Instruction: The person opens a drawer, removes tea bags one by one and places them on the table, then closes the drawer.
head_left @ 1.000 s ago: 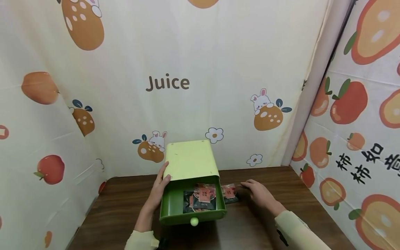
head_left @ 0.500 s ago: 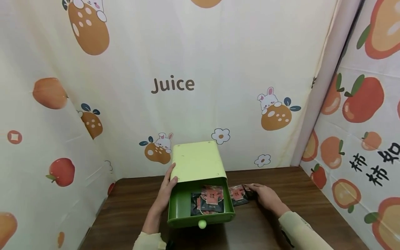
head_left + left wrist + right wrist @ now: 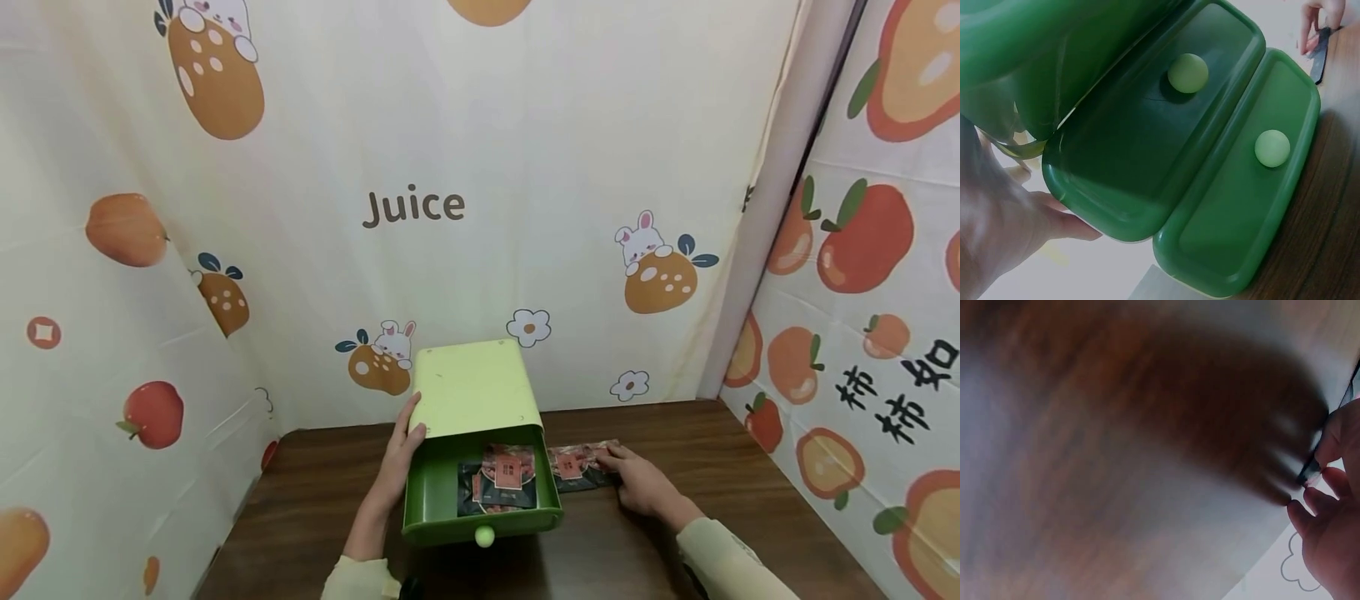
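A small drawer cabinet with a yellow-green top (image 3: 472,383) stands on the table, its green upper drawer (image 3: 442,492) pulled out. Black-and-red packets (image 3: 508,483) lie overlapping inside that drawer. My left hand (image 3: 393,462) grips the cabinet's left side, thumb at the front corner; its thumb shows at the front edge in the left wrist view. To the right of the drawer, more black-and-red packets (image 3: 572,468) lie on the table. My right hand (image 3: 645,483) pinches the edge of the rightmost one between thumb and fingers. In the right wrist view a dark packet edge (image 3: 1310,470) shows at the fingertips.
Below the open drawer, two more green drawer fronts with round knobs (image 3: 1272,149) are pushed in. The dark wooden table (image 3: 720,467) extends to both sides. Behind and beside it hang fruit-printed curtains (image 3: 570,167).
The head view has shifted slightly. A second packet now lies beside the one right of the drawer, with my right hand at its edge. My left hand has stayed on the cabinet.
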The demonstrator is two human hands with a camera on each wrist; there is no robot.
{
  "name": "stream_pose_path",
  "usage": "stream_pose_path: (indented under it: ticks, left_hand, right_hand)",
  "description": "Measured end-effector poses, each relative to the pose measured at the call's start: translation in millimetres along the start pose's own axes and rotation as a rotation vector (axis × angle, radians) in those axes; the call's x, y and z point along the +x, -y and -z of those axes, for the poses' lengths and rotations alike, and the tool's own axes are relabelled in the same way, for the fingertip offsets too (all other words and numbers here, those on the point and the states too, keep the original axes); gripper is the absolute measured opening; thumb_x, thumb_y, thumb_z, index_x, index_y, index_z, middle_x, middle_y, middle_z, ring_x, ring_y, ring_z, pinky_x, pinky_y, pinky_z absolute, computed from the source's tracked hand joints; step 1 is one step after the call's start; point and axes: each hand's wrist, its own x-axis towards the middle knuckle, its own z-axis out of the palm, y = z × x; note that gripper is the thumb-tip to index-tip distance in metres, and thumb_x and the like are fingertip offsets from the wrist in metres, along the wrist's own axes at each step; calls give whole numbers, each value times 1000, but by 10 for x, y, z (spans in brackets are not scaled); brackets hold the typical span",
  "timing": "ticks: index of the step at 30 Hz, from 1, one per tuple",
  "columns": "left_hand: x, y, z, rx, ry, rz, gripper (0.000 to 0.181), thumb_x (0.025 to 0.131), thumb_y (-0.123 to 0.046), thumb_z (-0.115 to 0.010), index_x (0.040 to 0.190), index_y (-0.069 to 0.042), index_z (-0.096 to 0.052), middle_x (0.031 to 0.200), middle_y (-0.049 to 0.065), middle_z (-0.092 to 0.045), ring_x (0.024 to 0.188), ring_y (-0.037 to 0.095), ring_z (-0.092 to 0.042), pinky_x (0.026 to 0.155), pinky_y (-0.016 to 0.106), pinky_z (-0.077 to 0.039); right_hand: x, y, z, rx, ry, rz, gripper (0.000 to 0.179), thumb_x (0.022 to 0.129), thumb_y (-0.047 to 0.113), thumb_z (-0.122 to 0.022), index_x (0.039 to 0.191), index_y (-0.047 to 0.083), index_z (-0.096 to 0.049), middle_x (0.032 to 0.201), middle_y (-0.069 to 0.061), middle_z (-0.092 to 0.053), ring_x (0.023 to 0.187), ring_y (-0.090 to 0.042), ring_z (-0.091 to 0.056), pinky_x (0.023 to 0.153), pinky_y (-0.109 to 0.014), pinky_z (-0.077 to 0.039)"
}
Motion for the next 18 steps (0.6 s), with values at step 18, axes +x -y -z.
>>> stream_pose_path:
  ticks: [18]
  left_hand:
    - [7, 12, 0, -13, 3, -9, 55, 106, -27, -35, 157, -24, -13, 157, 14, -5, 125, 36, -31, 88, 36, -43]
  right_hand:
    - [-82, 124, 72, 11, -79, -42, 57, 76, -7, -63, 133, 2, -58, 141, -27, -45, 121, -42, -50, 78, -48, -48]
